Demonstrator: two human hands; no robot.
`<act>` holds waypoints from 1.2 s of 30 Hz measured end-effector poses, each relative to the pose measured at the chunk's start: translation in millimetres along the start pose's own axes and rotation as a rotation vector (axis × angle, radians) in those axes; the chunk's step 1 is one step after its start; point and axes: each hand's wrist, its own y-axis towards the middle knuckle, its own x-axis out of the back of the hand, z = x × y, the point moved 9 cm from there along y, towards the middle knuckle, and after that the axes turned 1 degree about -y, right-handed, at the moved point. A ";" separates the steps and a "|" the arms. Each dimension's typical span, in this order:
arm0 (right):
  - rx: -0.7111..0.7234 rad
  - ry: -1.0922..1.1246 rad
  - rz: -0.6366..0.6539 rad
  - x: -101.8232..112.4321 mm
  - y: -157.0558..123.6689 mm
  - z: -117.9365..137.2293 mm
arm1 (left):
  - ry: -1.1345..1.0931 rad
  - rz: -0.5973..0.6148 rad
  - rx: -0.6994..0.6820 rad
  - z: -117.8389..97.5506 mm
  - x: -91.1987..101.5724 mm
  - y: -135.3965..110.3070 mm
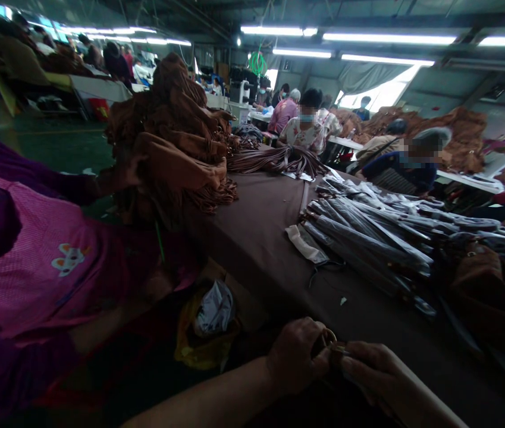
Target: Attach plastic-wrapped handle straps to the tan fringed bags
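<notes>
My left hand (297, 356) is closed, its thumb and fingers pinching a gold-coloured metal ring (332, 336) near the front edge of the brown-covered table. Meeting it from the other side, my right hand (375, 370) pinches a small metal fitting (340, 349) right beside the ring. Dark material hangs under both hands, too shadowed to make out. A pale cloth face mask (306, 244) lies on the table beyond them.
Plastic-wrapped straps (368, 232) cover the right side of the table (261, 208), with a brown bag (479, 279) nearby. Brown bags (181, 131) are heaped at the far left end, near loose brown straps (274, 160). A co-worker in a pink apron (47, 249) sits at left.
</notes>
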 end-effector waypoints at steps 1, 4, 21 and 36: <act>0.010 0.034 -0.022 0.5 0.8 -1.2 | 0.001 -0.001 -0.006 0.5 0.4 -0.4; 0.013 0.120 -0.086 3.0 3.2 -8.4 | -0.036 0.010 -0.034 -1.6 3.3 -2.4; -0.054 0.210 -0.023 -2.9 1.5 -25.7 | 0.195 -0.072 -0.235 -5.7 -7.1 -6.9; -0.102 0.325 0.212 -33.3 -10.3 -44.4 | 0.285 0.459 -0.218 -12.0 -34.0 -15.4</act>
